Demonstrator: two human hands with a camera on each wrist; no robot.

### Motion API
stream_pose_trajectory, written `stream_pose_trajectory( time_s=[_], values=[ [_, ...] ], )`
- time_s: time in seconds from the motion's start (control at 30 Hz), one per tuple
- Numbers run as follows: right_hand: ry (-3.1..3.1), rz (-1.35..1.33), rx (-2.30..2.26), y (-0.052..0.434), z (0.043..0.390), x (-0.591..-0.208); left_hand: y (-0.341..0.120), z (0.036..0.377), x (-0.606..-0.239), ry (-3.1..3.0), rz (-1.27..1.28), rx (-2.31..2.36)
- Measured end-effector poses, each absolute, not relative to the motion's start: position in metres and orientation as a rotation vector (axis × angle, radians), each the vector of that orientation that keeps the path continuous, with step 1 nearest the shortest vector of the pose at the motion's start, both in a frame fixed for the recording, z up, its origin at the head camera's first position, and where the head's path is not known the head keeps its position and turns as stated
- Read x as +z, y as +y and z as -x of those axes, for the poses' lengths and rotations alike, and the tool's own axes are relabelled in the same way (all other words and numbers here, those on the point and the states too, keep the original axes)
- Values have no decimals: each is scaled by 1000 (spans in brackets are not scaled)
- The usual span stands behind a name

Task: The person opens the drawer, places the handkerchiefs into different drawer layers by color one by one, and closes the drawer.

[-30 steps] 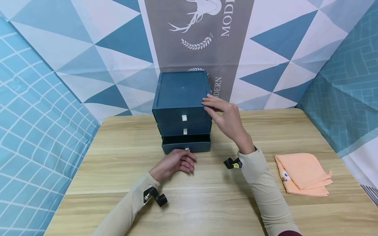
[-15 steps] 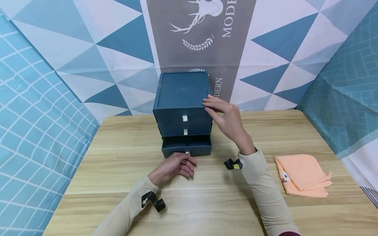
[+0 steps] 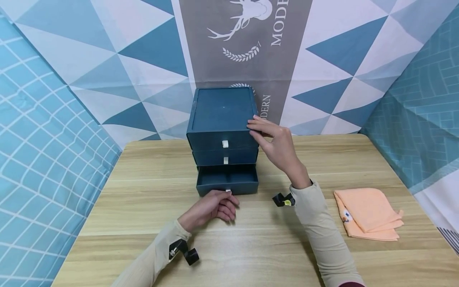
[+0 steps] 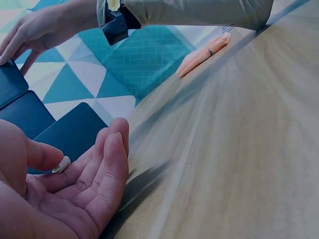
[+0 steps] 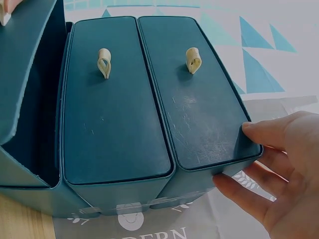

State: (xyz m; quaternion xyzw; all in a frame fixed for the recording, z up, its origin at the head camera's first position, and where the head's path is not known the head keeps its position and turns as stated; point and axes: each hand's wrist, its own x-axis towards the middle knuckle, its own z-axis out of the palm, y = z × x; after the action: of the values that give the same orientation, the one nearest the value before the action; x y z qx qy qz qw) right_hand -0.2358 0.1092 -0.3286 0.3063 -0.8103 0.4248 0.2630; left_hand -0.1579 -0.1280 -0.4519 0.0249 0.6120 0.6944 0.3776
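A dark blue drawer cabinet (image 3: 223, 109) with three stacked drawers stands at the back of the table. Its bottom drawer (image 3: 247, 187) is pulled partway out, while the upper two sit flush, each with a small white pull tab. My left hand (image 3: 215, 207) pinches the bottom drawer's pull tab (image 4: 62, 165) between thumb and index finger; the other fingers are loosely bent below. At the cabinet's upper front right corner, my right hand (image 3: 274, 145) holds on, thumb on the front face and fingers over the top and side, as the right wrist view (image 5: 286, 164) confirms.
A folded peach cloth (image 3: 369, 213) lies on the wooden table (image 3: 251, 255) to the right of the right forearm. Patterned fabric walls (image 3: 150, 48) rise behind the cabinet and on both sides. Each wrist carries a small black camera mount.
My left hand has moved toward me, drawing the bottom drawer further out so more of its inside shows. The right hand has stayed at the cabinet's corner.
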Motion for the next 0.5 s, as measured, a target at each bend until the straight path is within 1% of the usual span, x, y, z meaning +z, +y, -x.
stream_pose_trajectory(
  time_s=[0.5],
  values=[
    [-2194,-833,1130,109,236,-328,-130,143,-455,1520,-105,1759]
  ],
)
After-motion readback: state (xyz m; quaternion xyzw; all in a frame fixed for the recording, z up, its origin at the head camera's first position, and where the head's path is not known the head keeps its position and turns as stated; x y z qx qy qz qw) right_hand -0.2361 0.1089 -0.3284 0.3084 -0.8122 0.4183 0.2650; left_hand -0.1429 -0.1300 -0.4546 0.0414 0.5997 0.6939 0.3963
